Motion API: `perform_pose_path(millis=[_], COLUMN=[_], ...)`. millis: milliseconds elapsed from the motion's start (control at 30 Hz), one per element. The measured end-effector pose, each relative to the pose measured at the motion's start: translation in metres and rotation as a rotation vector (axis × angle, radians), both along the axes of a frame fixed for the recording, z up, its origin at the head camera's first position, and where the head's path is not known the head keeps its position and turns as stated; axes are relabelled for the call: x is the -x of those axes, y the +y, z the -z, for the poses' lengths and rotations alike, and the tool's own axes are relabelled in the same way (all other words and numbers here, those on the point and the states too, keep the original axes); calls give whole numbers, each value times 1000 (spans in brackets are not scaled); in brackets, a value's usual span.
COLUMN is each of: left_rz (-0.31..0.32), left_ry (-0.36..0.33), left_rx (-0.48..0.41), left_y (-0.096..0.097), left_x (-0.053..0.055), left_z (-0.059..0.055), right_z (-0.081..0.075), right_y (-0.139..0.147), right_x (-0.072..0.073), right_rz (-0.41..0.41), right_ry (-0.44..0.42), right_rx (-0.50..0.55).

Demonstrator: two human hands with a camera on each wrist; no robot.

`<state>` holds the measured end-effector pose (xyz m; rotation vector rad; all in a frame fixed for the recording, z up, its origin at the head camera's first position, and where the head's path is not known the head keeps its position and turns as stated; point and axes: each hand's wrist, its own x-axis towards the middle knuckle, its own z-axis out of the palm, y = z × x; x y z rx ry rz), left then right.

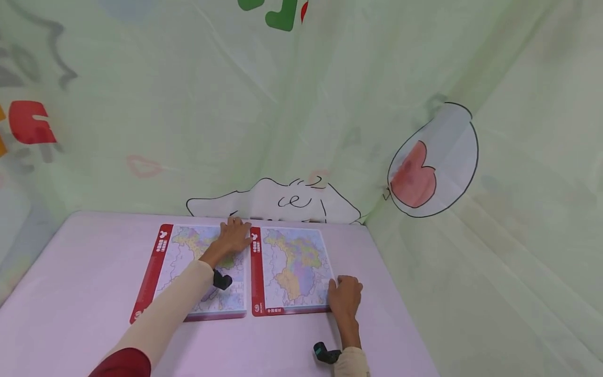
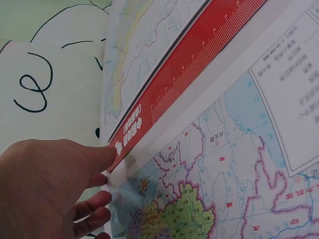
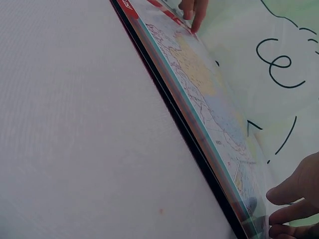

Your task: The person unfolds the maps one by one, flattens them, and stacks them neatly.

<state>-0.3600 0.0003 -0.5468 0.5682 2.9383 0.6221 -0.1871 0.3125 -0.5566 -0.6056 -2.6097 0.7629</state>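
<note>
My left map and right map, both red-banded, lay flat side by side near the table's far edge.

head: bright, even, soft shadows | left wrist: dimmer, greyish | right wrist: dim, map blurry

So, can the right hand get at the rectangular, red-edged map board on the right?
Likely yes: the right hand is at the lower right edge of that map board, and nothing visible stands between them.
</note>
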Motion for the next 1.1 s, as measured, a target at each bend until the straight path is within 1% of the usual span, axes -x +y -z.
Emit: perform_pose_path(millis=[100,267,400,467,567,633,733,833,967,1033,1100], left_rz=[1,-8,-40,-52,-53,-58,-80,-96,-85,-72,-59], left_ry=[-6,1,6,-3,-40,-76,-128,-212,-356,-409,-457], left_rx=[2,-24,-76,-108,-172,-232,-345,-526,-789,-866,-914], left_y=[0,0,1,2,5,6,6,6,6,7,7], left_x=[1,-3,-10,-15,-19,-21,-23,-27,-34,-39,-44], left_z=[-3,-5,-6,-8,-9,-10,-10,-11,-11,-11,-12], right_z=[-2,-2,-3,-3,-6,-9,-11,-10,-6,-5,-4], right_y=[-2,-2,0,0,1,2,3,5,10,12,14], right_x=[2,6,9,9,10,10,10,9,11,12,13], right_rz=[7,-4,-1,7,16,15,20,36,40,35,39], right_ry=[-6,-11,-15,-22,-17,-6,0,-15,-16,-5,7], right_rx=[12,51,64,67,71,73,86,107,108,100,107])
